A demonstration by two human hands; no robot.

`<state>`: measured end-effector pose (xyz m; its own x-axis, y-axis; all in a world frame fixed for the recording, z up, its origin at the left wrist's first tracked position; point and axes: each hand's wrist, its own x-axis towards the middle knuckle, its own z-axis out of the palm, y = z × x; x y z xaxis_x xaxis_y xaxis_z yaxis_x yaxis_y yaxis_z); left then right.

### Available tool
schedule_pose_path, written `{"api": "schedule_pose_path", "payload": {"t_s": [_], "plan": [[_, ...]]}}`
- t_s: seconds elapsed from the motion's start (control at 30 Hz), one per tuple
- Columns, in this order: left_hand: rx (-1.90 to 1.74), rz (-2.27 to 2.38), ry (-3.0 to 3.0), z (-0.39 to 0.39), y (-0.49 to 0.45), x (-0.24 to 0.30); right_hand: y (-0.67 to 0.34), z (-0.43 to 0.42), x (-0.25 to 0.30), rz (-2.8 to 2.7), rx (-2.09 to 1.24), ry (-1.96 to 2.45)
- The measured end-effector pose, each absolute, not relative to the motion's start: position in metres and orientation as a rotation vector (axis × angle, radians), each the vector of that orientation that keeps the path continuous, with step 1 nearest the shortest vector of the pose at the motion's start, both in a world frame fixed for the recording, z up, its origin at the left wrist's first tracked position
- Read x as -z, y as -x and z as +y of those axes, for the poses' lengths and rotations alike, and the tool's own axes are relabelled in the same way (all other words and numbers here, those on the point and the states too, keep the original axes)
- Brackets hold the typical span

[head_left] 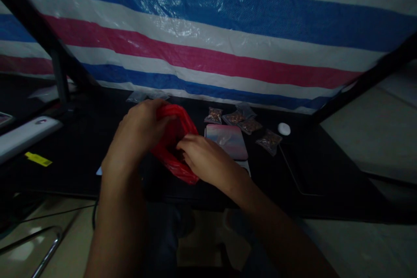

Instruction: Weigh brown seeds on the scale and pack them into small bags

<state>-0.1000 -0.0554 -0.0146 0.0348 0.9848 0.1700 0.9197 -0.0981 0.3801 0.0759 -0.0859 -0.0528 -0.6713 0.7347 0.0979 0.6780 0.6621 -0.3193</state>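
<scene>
My left hand (138, 128) is closed on the rim of a red plastic bag (176, 169), its thumb inside the mouth. The bag tilts over the black table, its opening facing up and to the right. My right hand (203, 156) reaches into that opening with curled fingers. Whatever the fingertips hold is hidden in the dark of the bag. Just beyond my right hand lies a flat device with a shiny pinkish plate (228, 141), like a small scale. Several small clear packets (250, 126) of brown bits lie behind and beside it.
A white round case (284, 129) and a dark flat tablet-like object (301, 171) lie on the right. Crumpled clear bags (146, 95) lie at the back. On the left are a yellow tag (38, 159) and a long white device (29, 137). A striped sheet (208, 56) hangs behind.
</scene>
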Motion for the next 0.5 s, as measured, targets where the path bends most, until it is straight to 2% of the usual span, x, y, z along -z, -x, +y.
{"api": "schedule_pose_path", "payload": {"t_s": [0.2, 0.27, 0.33, 0.4, 0.5], "plan": [[-1.102, 1.861, -2.364, -0.071, 0.104, 0.006, -0.061, -0.077, 0.075, -2.654, -0.225, 1.225], [-0.949, 1.711, -2.349, -0.073, 0.101, 0.008, -0.059, -0.074, 0.078, -2.658, -0.230, 1.273], [-0.605, 1.580, -2.275, -0.070, 0.095, 0.016, -0.059, -0.071, 0.078, -2.681, -0.242, 1.289], [-0.293, 1.550, -2.199, -0.063, 0.090, 0.029, -0.061, -0.069, 0.077, -2.706, -0.256, 1.286], [-0.047, 1.580, -2.142, -0.051, 0.087, 0.047, -0.065, -0.066, 0.073, -2.708, -0.293, 1.303]]}}
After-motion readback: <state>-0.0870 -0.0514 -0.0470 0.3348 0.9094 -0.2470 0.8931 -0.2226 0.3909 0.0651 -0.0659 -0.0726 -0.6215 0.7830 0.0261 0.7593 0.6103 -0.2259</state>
